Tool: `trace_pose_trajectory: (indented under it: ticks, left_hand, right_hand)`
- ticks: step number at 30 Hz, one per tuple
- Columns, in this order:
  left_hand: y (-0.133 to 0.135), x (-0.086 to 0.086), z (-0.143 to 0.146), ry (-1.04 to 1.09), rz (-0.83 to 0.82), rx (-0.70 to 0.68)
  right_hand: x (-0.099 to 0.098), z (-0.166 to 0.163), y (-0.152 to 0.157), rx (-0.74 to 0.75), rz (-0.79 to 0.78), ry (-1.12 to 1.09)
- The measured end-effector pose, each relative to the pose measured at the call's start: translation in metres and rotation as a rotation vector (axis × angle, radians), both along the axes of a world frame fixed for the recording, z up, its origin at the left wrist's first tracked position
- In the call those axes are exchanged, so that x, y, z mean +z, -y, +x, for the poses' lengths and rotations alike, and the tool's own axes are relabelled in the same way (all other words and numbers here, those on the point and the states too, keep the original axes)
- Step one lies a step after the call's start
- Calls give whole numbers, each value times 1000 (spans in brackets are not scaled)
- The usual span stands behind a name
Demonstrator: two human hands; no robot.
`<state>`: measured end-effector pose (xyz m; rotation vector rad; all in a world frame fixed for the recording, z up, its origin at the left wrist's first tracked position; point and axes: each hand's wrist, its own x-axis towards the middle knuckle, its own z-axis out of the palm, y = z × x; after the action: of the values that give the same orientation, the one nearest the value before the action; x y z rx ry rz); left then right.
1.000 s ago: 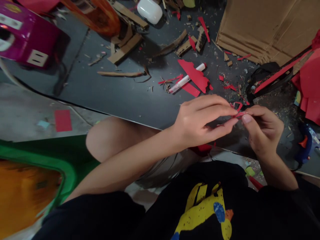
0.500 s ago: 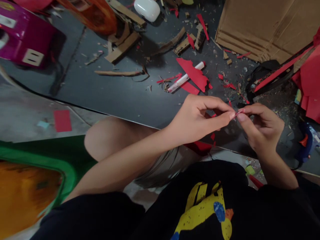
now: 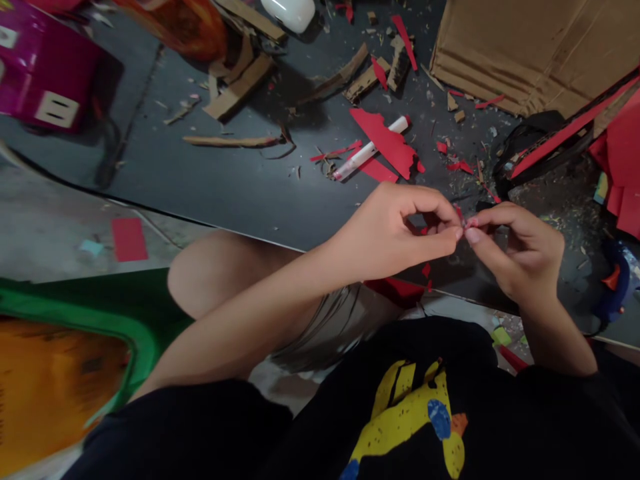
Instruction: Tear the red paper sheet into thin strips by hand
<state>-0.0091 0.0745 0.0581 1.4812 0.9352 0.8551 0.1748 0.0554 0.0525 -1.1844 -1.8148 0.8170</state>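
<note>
Over the table's near edge, my left hand (image 3: 400,230) and my right hand (image 3: 525,250) meet at the fingertips. Both are closed in a pinch, thumb against index finger. Between them is a tiny reddish scrap (image 3: 470,223), mostly hidden by the fingers and too small to name surely. Just beyond my left hand lies a white marker (image 3: 357,160) with a red end, partly under a torn piece of red paper (image 3: 383,137). Small red paper bits lie around and below the hands.
Folded cardboard (image 3: 535,53) lies at the back right, with red sheets (image 3: 623,160) beside it. A blue tool-like object (image 3: 620,280) sits at the right edge. Cardboard strips (image 3: 240,87), a white case (image 3: 293,12) and a purple box (image 3: 45,73) occupy the far left side.
The pinched fingertips have shifted slightly left, and a small gap shows between the two hands. The whole view has moved a little; the things on the table lie as before.
</note>
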Motion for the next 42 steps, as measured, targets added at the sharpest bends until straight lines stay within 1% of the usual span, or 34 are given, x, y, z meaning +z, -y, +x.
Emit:
trace_pose_trajectory:
  ticks: [3,6,9,12,15,20,23,27,31,34,36,38,40,42]
  left_hand:
    - [0,0,-2,-42,77,-28]
    - [0,-1,-3,-78,137,-34]
    - [-1,-2,-5,-83,159,-46]
    - [-2,-2,-7,-61,157,-76]
    - [-3,-2,-8,-25,122,-92]
    - [-2,-4,-7,61,54,-124]
    - [-1,-5,-4,146,-50,-129]
    - [1,-5,-1,229,-223,-134]
    - [3,-5,1,246,-251,-137]
    - [4,-3,2,233,-228,-116]
    - [5,-2,3,234,-218,-77]
    - [6,-1,4,220,-186,-18]
    - [5,-1,3,185,-118,38]
    - [4,-1,2,144,-53,79]
  right_hand:
    - [-1,2,-2,52,22,-7]
    - [-2,3,-3,71,41,24]
    - [-1,4,-3,84,44,52]
    - [-1,4,-4,147,54,10]
    - [-2,5,-5,207,76,-52]
    - [-4,6,-5,236,108,-94]
    - [-5,6,-4,229,132,-100]
    - [-8,7,-3,199,253,-66]
    - [-12,8,-4,150,379,11]
    - [-14,11,-4,135,489,33]
    - [-14,13,-4,138,552,28]
    - [-15,15,-3,138,560,27]
    - [-15,17,-2,143,554,49]
    - [-15,18,-2,119,613,68]
